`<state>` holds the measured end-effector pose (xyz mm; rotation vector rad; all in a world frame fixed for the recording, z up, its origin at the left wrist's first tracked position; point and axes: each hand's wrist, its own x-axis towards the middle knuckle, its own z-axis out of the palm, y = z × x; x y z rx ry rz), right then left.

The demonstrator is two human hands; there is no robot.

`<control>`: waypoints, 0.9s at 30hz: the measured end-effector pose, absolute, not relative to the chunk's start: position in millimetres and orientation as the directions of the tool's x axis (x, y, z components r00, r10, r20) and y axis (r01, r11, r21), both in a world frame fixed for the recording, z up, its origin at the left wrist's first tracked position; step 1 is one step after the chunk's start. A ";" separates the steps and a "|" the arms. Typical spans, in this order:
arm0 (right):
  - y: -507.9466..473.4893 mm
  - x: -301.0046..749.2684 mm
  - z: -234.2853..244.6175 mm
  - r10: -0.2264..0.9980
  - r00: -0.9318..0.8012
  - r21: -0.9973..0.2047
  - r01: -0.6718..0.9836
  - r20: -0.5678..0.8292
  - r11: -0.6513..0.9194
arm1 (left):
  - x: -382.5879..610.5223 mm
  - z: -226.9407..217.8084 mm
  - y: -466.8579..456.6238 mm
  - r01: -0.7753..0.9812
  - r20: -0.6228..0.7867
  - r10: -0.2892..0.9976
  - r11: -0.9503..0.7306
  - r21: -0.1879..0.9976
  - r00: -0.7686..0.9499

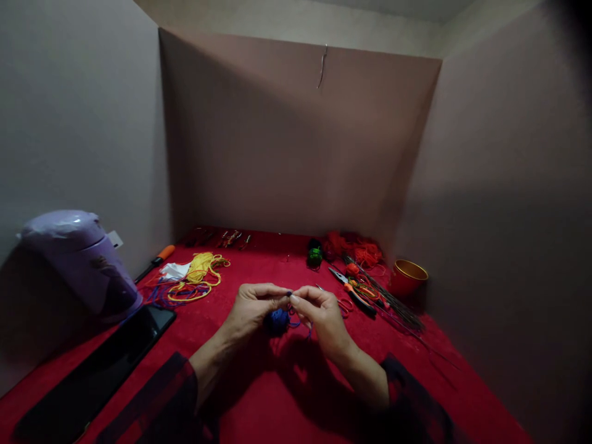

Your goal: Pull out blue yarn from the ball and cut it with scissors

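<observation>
Fingers (303, 304) pinch dark yarn (289, 294) between tips; blue yarn ball (277, 322) below.

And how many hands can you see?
2: the left hand just left of the picture's middle and the right hand just right of it, close together over the red cloth.

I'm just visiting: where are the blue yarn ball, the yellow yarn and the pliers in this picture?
Blue yarn ball (277, 322), head view: middle of its visible side.
Yellow yarn (200, 267), head view: middle of the loose bundle.
Pliers (351, 290), head view: where the orange-and-black handles begin.
</observation>
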<state>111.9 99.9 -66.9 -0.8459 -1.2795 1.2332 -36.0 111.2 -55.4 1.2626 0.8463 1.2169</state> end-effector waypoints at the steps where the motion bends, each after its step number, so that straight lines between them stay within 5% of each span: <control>1: 100.5 112.6 -67.1 0.967 -0.151 -0.962 -0.215 0.206 0.172 | -36.7 -55.6 111.9 -0.205 0.110 0.971 -0.066 0.977 0.210; 12: 105.2 118.1 -73.2 0.929 -0.346 -0.959 -0.280 0.131 0.030 | -41.8 -61.3 115.7 -0.304 -0.050 0.942 0.158 0.940 0.333; 27: 105.1 119.2 -76.3 0.918 -0.380 -0.961 -0.278 0.115 0.005 | -42.0 -63.8 116.6 -0.306 -0.039 0.924 0.166 0.937 0.381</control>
